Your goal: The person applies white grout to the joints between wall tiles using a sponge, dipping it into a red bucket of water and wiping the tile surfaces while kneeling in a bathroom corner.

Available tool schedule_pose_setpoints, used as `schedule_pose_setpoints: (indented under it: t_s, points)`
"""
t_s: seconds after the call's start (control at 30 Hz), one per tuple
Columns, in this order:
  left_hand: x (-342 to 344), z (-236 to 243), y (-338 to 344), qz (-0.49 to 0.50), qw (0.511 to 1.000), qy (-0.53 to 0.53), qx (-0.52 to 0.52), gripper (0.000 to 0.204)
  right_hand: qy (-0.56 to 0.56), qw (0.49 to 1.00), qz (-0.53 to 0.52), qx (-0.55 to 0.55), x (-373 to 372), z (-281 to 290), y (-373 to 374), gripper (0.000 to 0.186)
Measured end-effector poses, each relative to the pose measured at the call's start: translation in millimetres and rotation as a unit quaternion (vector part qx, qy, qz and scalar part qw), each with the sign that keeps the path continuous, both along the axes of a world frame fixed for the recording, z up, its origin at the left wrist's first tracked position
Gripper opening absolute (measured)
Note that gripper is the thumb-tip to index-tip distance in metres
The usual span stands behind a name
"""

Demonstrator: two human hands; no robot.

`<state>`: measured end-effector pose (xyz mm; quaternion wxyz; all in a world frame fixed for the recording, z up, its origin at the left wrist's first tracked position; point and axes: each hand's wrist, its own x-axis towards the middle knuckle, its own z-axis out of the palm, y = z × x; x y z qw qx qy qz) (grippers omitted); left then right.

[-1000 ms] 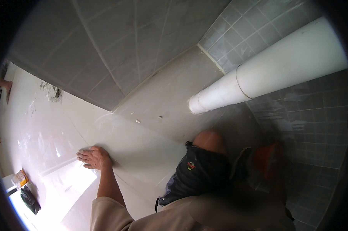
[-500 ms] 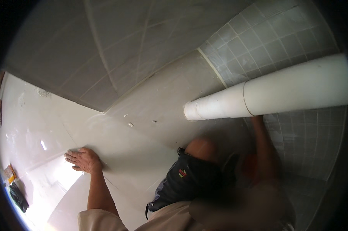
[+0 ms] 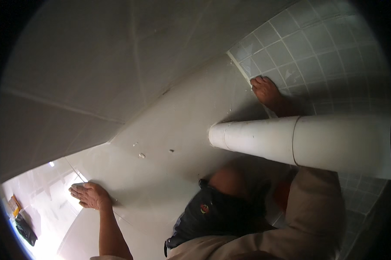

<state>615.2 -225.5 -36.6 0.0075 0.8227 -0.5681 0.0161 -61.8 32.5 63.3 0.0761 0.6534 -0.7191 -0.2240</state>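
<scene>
Shifted since half a second ago: the right hand has come out past the pipe and now lies at the slab's far corner. The pipe sits lower across the view, and the left hand has stayed planted.

1. Pale floor slab [image 3: 169, 130] – a large smooth tile running from 8 o'clock up to 1 o'clock. A grey tiled wall [image 3: 74, 65] rises behind it.
2. White pipe [image 3: 299, 145] – thick and jointed. It enters from 3 o'clock, and its open end stops above the slab near centre.
3. Small square tiles [image 3: 325, 47] – a pale blue-grey field at 1 to 2 o'clock, butting against the slab's far edge.
4. Dark shorts [image 3: 213, 216] over a bent knee, at 6 o'clock.
5. Left hand [image 3: 89, 196] – at 8 o'clock, fully open and palm down. The fingers are spread flat on the slab's near edge, and it grips nothing.
6. Right hand [image 3: 267, 92] – at 1 o'clock, open and flat. Its fingertips rest at the slab's corner where the small tiles begin, and it holds nothing.
7. Black and yellow items [image 3: 20, 216] at 8 o'clock near the rim, too small to identify.
8. Mortar crumbs [image 3: 142, 155], loose on the slab at centre left.

Handling note, as a judgement: with the palms at opposite corners, even downward pressure from both would keep the slab from rocking. The far edge should stay parallel to the small-tile seam, and the crumbs should be kept clear of the joints.
</scene>
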Motion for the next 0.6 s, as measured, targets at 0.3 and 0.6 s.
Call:
schedule_pose_setpoints:
  t_s: [0.3,0.6]
  points:
    - [-4,4,0,-0.008,1.000,0.004,0.006,0.066,0.066,0.988,0.031,-0.135,-10,16,-95,0.018]
    - [-11,6,5,-0.011,1.000,0.009,-0.011,0.067,0.097,0.992,0.058,-0.056,-5,43,59,0.014]
